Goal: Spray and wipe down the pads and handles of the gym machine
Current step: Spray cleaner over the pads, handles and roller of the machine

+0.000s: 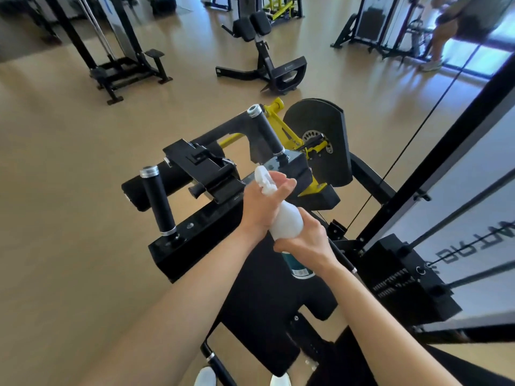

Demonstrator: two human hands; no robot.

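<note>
Okay, your left hand (260, 208) wraps the trigger neck of the white plastic spray bottle (287, 222), dead centre; your right hand (308, 240) clamps its belly, hiding part of the teal label (300, 270). At 9 o'clock stands the black cylindrical machine handle (159, 201).

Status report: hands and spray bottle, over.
Left hand grips spray bottle at trigger head; right hand grips its body. Bottle above machine's pad. Near handle and far handle unobstructed.

White bottle (287, 222) tilted, seemingly over pad (259, 302).
</note>
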